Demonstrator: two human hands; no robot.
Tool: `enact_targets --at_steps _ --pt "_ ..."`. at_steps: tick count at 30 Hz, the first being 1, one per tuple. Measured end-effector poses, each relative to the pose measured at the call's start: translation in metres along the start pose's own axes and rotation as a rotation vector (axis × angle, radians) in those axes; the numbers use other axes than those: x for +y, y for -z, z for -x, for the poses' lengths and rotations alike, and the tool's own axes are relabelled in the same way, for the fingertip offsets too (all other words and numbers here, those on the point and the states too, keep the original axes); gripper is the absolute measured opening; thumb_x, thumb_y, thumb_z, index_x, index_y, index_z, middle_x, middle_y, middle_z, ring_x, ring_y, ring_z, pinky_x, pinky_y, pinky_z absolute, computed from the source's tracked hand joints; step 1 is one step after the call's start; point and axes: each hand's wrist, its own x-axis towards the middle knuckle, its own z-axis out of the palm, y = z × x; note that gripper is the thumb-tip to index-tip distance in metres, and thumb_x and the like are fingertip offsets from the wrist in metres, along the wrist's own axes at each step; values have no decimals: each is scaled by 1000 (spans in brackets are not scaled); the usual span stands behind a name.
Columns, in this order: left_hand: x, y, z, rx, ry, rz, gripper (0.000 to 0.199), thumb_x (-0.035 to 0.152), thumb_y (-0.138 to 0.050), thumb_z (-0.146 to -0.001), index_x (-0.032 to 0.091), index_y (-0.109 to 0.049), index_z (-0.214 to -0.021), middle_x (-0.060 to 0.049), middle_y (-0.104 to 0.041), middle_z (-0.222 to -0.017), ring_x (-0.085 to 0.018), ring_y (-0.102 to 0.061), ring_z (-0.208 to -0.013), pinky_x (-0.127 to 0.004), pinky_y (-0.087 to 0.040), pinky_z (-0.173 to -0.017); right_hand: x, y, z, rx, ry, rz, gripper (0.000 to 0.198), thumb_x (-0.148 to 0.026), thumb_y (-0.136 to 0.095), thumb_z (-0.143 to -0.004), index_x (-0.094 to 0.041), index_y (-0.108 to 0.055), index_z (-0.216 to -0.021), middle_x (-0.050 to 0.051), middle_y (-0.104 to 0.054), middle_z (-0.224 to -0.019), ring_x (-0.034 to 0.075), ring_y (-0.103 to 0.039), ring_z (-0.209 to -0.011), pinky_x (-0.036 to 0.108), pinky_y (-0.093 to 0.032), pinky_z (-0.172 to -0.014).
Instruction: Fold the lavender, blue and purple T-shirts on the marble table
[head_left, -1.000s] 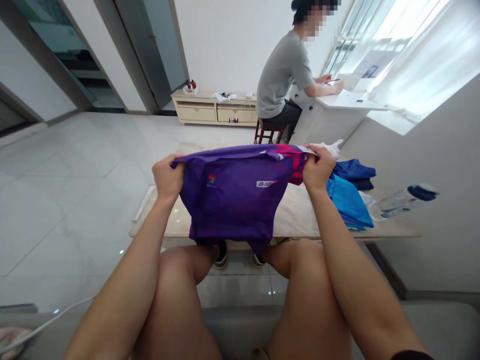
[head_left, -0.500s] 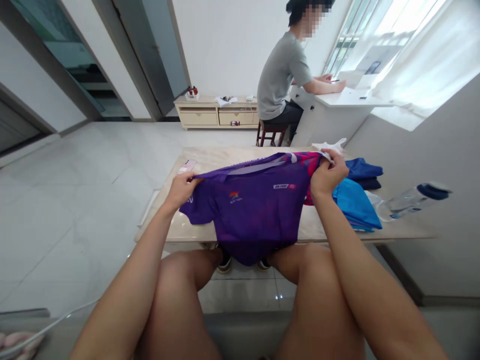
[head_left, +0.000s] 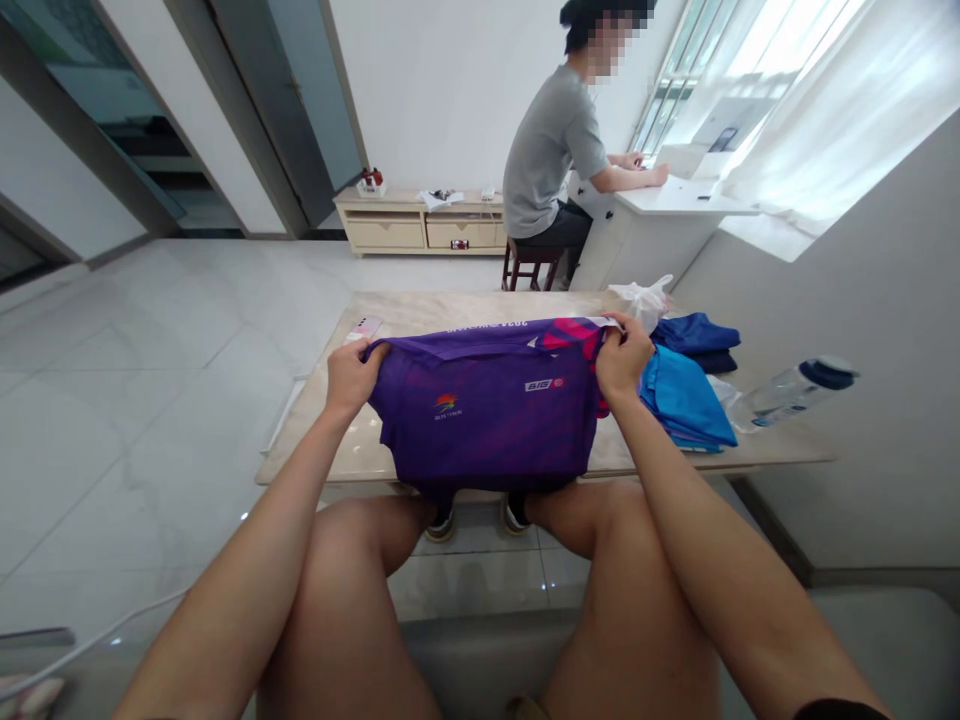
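A purple T-shirt (head_left: 487, 420) with pink patches and small chest logos is stretched between my two hands, over the near side of the table. My left hand (head_left: 354, 378) pinches its upper left corner, and my right hand (head_left: 624, 355) grips the upper right corner by the pink part. The cloth's lower edge hangs past the table's front edge, between my knees. Just right of my right hand lies a folded bright blue garment (head_left: 686, 400), with a dark blue garment (head_left: 697, 335) behind it.
A clear bottle with a dark lid (head_left: 795, 393) stands at the right on the marble-look table (head_left: 300, 440). A white plastic bag (head_left: 645, 300) lies at the back, a pink phone-like item (head_left: 365, 328) at the left. Beyond, a person (head_left: 555, 150) sits at a white desk (head_left: 682, 200).
Both hands have drawn the shirt's upper edge level and slightly lower. The left sleeve no longer hangs out, and white lettering now shows along the top. The camera view has shifted a little.
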Motion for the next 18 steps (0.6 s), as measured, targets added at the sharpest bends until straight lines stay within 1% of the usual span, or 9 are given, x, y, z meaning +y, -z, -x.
enact_targets --at_steps 2,3,5,8,10,14,18 --pt "-3 3 -1 6 8 -13 36 45 -68 -93 22 -61 -66 3 -51 -59 -16 -45 -64 -31 -34 -65 0 0 0 -7 3 0 38 -19 -47 -93 -18 -80 -111 13 -82 -112 28 -74 -103 45 -55 -107" --pt "-4 4 -1 12 6 -17 37 45 -67 -94 22 -59 -66 3 -49 -59 -16 -45 -65 -31 -34 -65 -1 0 1 -7 8 2 37 -19 -47 -94 -18 -80 -111 12 -82 -113 28 -74 -104 45 -55 -107" --pt "-6 6 -2 32 -4 -16 36 45 -65 -96 23 -59 -69 2 -53 -62 -17 -47 -67 -31 -37 -67 -4 -1 2 4 29 10 36 -20 -47 -95 -19 -80 -111 12 -82 -114 28 -74 -105 45 -55 -107" --pt "-8 8 -2 81 -19 19 28 41 -63 -99 22 -65 -79 -1 -64 -73 -19 -55 -75 -31 -44 -76 -9 -2 4 33 72 21 37 -20 -46 -97 -20 -79 -112 12 -82 -116 28 -75 -109 43 -55 -106" --pt "-8 9 -1 99 -21 57 23 38 -62 -100 22 -66 -83 -2 -67 -78 -20 -59 -79 -31 -47 -81 -11 -3 5 40 80 33 38 -22 -44 -100 -20 -78 -114 13 -82 -113 29 -76 -106 42 -56 -103" --pt "-7 11 1 69 -30 125 23 39 -62 -99 22 -67 -85 -2 -68 -81 -21 -62 -85 -30 -51 -85 -12 -4 5 57 39 68 39 -31 -41 -108 -19 -76 -119 14 -79 -101 30 -74 -94 43 -55 -95" --pt "-2 14 4 76 -39 142 26 43 -64 -97 22 -66 -83 -2 -66 -78 -21 -63 -87 -29 -52 -86 -10 -3 5 62 17 61 39 -35 -40 -110 -18 -74 -119 16 -78 -104 32 -73 -96 45 -54 -96"
